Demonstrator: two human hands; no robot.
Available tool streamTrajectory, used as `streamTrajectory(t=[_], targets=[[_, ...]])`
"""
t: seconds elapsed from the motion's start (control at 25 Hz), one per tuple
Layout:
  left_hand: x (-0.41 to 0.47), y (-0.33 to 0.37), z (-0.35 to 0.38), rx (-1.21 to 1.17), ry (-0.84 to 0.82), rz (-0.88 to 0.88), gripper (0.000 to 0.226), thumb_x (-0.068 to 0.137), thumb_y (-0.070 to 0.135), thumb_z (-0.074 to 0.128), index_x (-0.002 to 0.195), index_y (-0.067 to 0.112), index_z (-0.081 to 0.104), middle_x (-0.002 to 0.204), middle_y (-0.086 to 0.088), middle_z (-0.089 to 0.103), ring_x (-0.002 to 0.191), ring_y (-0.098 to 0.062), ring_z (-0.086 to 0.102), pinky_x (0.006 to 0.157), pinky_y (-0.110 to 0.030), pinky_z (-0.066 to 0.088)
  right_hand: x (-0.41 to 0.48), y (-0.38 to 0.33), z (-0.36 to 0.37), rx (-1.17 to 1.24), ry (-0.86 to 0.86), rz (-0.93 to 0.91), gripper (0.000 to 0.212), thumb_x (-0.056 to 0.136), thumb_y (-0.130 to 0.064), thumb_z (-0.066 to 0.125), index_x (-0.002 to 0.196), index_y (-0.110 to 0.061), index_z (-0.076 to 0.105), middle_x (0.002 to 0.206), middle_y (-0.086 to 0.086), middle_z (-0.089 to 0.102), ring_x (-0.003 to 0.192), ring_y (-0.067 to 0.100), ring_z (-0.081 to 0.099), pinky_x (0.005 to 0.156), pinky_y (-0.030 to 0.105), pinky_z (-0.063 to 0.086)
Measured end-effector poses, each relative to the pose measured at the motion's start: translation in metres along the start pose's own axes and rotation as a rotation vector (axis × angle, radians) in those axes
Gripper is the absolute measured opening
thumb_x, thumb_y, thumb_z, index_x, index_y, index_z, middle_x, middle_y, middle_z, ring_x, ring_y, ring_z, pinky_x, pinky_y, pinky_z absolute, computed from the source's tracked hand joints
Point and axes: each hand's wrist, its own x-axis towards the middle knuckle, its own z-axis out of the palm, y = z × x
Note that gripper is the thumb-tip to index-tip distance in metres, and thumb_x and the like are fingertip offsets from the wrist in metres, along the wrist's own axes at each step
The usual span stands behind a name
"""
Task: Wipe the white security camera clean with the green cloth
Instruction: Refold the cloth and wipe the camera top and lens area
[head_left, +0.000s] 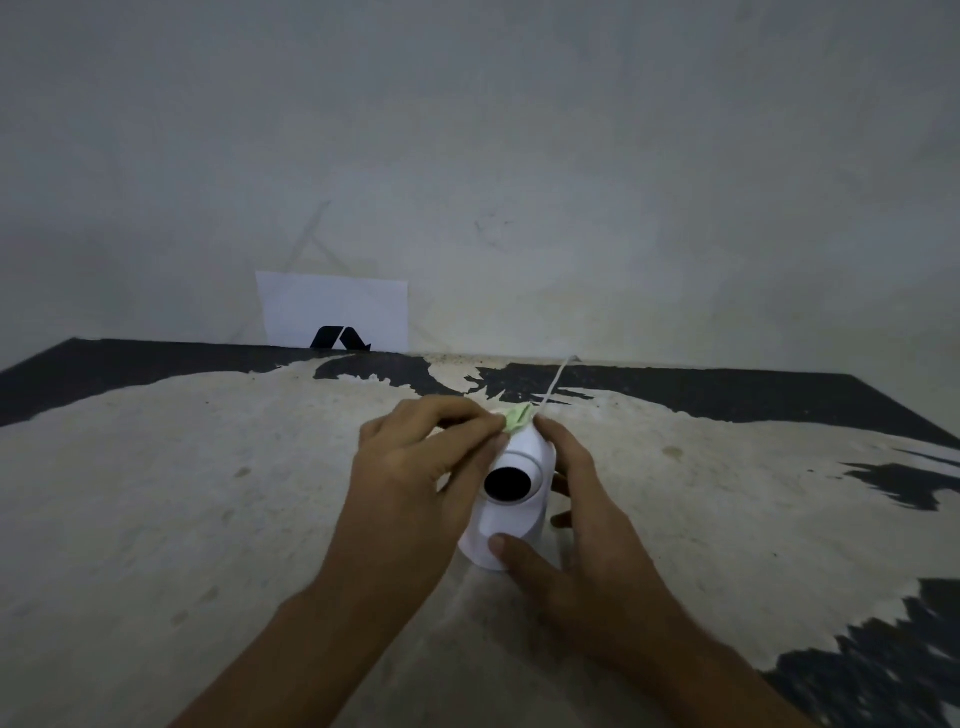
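The white security camera (511, 512) stands on the worn table (208, 493), its round black lens facing me. My left hand (415, 478) pinches the small green cloth (517, 420) against the top back of the camera. Only a corner of the cloth shows past the fingers. My right hand (576, 525) wraps the camera's right side, with the thumb pressed on the lower front of its body.
A thin white cable (556, 384) runs from behind the camera to the table's back edge. A white sheet with a black logo (335, 314) leans on the wall at the back. The tabletop is dark with large pale, peeled patches.
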Motion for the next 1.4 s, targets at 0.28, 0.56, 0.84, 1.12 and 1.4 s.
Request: streamTrajectory(t=[0.28, 0.56, 0.84, 1.12, 1.4], targets=[[0.007, -0.004, -0.004, 0.032, -0.047, 0.003, 0.028, 0.086, 0.034, 0.053, 0.104, 0.02, 0.069, 0.1, 0.005, 0.07, 0.092, -0.006, 0.059, 0.079, -0.045, 0.05, 0.0, 0.007, 0.003, -0.001, 0.0, 0.008, 0.084, 0.081, -0.036, 0.068, 0.129, -0.046, 0.001, 0.15, -0.011, 0.024, 0.134, 0.005, 0.029, 0.11, 0.025, 0.032], [0.024, -0.023, -0.005, 0.123, -0.14, -0.069, 0.025, 0.087, 0.035, 0.054, 0.103, 0.025, 0.069, 0.1, 0.005, 0.07, 0.087, -0.013, 0.062, 0.079, -0.05, 0.051, 0.002, 0.004, -0.003, -0.002, -0.008, -0.042, 0.078, 0.08, -0.04, 0.067, 0.124, -0.058, 0.005, 0.143, -0.028, 0.024, 0.127, -0.007, 0.032, 0.109, 0.024, 0.033], [0.026, -0.014, -0.009, -0.095, -0.143, -0.16, 0.02, 0.085, 0.026, 0.061, 0.103, 0.023, 0.071, 0.096, 0.017, 0.065, 0.092, 0.008, 0.057, 0.081, 0.001, 0.038, 0.0, 0.006, -0.002, 0.032, 0.011, -0.072, 0.083, 0.08, -0.035, 0.069, 0.134, -0.05, 0.008, 0.14, -0.035, 0.022, 0.119, -0.026, 0.024, 0.108, 0.019, 0.031], [0.029, -0.031, -0.014, -0.027, -0.109, -0.255, 0.016, 0.085, 0.024, 0.064, 0.099, 0.027, 0.071, 0.093, 0.017, 0.068, 0.083, 0.003, 0.061, 0.088, -0.024, 0.05, 0.001, 0.005, 0.001, 0.042, 0.027, -0.09, 0.081, 0.077, -0.041, 0.069, 0.129, -0.059, 0.01, 0.126, -0.057, 0.019, 0.119, -0.028, 0.024, 0.098, -0.001, 0.029], [0.02, -0.014, -0.022, 0.052, -0.242, 0.171, 0.022, 0.086, 0.035, 0.051, 0.103, 0.034, 0.066, 0.105, 0.02, 0.065, 0.099, 0.006, 0.051, 0.083, -0.033, 0.029, 0.003, 0.006, 0.0, 0.071, 0.031, -0.004, 0.077, 0.071, -0.04, 0.074, 0.12, -0.049, 0.015, 0.12, -0.037, 0.032, 0.102, -0.029, 0.035, 0.091, 0.005, 0.039]])
